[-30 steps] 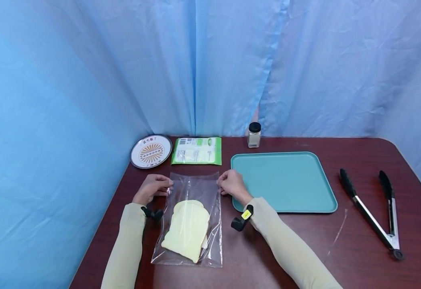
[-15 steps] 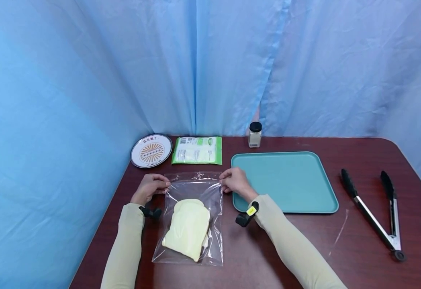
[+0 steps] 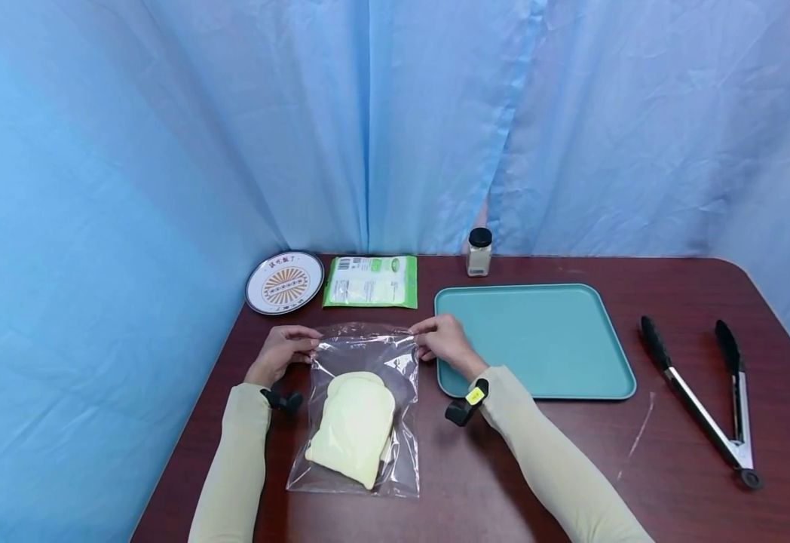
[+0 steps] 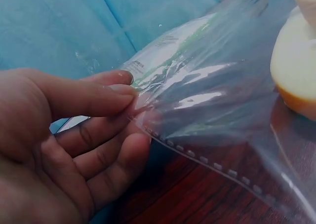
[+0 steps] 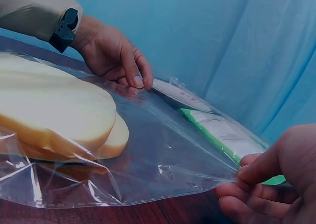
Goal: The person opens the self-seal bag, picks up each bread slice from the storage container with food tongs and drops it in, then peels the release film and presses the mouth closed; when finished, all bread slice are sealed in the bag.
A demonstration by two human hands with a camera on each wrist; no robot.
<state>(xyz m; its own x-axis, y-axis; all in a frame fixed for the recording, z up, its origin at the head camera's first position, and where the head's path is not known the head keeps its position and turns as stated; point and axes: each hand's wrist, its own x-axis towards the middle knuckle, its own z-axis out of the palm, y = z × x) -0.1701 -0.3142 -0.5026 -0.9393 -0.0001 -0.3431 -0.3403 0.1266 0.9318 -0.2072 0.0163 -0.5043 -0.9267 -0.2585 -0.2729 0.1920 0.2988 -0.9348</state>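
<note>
A clear plastic bag (image 3: pixel 402 467) lies on the table with slices of bread (image 3: pixel 353 426) inside, stacked and slightly offset. My left hand (image 3: pixel 283 354) pinches the bag's far left corner between thumb and fingers. At the far right corner, my right hand (image 3: pixel 444 343) pinches the film the same way. The bag's far edge stretches between both hands. In the left wrist view, thumb and index finger meet on the film (image 4: pixel 197 100), near a perforated side seam. The right wrist view shows the bread (image 5: pixel 54 105) under the film, apart from both hands.
A teal tray (image 3: pixel 531 343) lies right of the bag, close to my right hand. Metal tongs (image 3: pixel 700 415) with black tips rest spread at far right. Behind stand a patterned plate (image 3: pixel 284 283), a green-and-white packet (image 3: pixel 371 282) and a black-lidded jar (image 3: pixel 479 253). Blue curtains (image 3: pixel 368 136) surround the table.
My hands keep their pinch on the bag's corners. The far edge of the bag has puckered and lifted slightly, and the film's creases have shifted. The bread stays almost in place.
</note>
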